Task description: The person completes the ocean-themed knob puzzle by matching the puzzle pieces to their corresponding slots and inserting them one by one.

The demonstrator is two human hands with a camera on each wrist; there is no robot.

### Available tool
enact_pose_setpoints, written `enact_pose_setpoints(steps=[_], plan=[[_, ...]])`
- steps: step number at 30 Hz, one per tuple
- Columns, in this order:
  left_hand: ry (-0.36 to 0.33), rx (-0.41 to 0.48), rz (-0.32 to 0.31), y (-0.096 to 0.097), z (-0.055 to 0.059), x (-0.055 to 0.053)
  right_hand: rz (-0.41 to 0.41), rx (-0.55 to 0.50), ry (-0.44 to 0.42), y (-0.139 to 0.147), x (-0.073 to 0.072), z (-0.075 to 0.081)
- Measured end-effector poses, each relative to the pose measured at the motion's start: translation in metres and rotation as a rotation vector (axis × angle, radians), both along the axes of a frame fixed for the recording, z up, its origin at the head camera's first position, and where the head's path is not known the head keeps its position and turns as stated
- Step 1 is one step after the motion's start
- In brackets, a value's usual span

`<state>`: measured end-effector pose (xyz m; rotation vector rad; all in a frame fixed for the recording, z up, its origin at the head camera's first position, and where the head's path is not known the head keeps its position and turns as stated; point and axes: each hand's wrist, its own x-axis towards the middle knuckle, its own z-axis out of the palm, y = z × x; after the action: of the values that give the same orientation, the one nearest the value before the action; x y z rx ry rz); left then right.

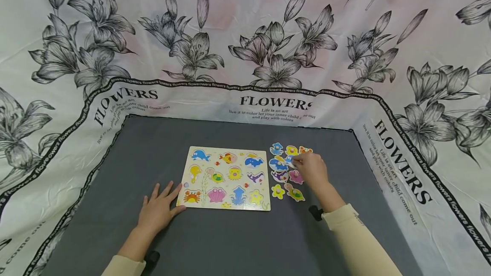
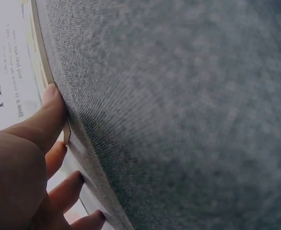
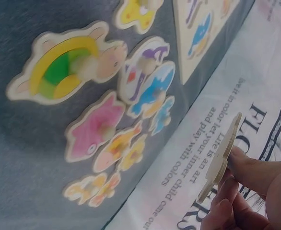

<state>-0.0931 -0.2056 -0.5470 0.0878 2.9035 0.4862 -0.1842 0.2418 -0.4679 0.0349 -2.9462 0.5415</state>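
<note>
Puzzle piece (image 3: 218, 165) in pinch of right hand (image 1: 312, 173) near other pieces (image 3: 95, 129); left hand (image 1: 156, 210) loose against board (image 1: 226, 184).

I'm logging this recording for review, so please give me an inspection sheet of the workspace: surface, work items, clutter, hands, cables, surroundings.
Surface: dark grey fabric.
Work items: sea-animal puzzle board; loose knobbed pieces to its right.
Clutter: nothing seen.
Hands: left hand, fingers spread, touches the board's left end; right hand pinches one piece.
Cables: nothing seen.
Surroundings: flower-print cloth beyond and beside the grey area.
</note>
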Motion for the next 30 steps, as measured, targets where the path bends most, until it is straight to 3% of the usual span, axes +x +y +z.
enact_pose_setpoints(steps=[11,21,30], plan=[[-0.001,0.007,0.003,-0.001,0.004,0.002,0.077,0.006,0.031,-0.019,-0.009,0.004],[-0.019,0.002,0.014,0.003,0.002,0.0,0.088,0.017,0.029,-0.031,-0.014,0.014],[-0.007,0.004,0.004,0.001,0.003,0.0,0.109,-0.011,0.031,-0.044,-0.018,0.011]])
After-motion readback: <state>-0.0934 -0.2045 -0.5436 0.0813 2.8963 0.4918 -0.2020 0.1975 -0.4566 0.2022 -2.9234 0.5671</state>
